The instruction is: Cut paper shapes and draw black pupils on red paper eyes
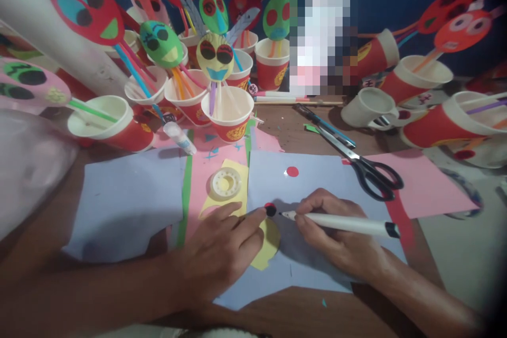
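Note:
A white marker point(348, 223) with a black end lies in the pinch of my right hand point(336, 232), its dark tip just right of a small circle point(270, 209) that is mostly black with a red edge. The index fingertip of my left hand point(224, 248) presses on that circle's left side; its other fingers rest bent over the paper. Both hands are over blue paper point(317, 179). A red paper dot point(292, 171) lies farther back on it. Beside my left hand is a yellow paper piece point(267, 245), partly covered by the fingers.
Black-handled scissors point(376, 177) lie at the right near pink paper point(431, 179). A tape roll point(225, 182) and a glue tube point(179, 138) are left of centre. Behind stand red and white paper cups point(227, 113) holding paper faces on sticks, and a white mug point(362, 111).

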Tool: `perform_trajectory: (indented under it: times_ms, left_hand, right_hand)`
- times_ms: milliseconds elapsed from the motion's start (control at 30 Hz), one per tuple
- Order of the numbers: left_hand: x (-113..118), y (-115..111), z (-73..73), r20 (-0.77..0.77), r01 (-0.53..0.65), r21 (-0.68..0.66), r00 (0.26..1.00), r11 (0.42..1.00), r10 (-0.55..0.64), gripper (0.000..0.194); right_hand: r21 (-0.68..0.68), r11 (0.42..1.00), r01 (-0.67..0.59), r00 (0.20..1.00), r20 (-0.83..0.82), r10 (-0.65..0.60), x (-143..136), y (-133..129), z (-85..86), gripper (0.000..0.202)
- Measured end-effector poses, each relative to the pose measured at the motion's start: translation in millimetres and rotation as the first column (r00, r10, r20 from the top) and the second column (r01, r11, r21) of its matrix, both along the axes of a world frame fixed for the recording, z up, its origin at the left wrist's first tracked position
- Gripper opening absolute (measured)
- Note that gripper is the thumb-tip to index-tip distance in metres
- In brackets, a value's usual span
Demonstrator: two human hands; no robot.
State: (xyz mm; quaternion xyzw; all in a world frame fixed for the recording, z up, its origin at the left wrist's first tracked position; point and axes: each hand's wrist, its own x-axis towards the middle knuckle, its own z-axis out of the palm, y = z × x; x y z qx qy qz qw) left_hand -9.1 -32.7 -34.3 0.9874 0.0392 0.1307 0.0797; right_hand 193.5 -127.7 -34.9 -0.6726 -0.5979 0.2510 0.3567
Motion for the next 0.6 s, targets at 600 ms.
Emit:
perform_trajectory:
  times_ms: [600]
  left_hand:
    - [-0.3, 1.4, -2.9, 0.01, 0.001, 0.0, 1.0, 1.0, -0.001, 0.035]
  right_hand:
    - [0.002, 0.999, -0.048, 0.999, 0.011, 0.048, -2.4, 4.9, -3.6, 0.009]
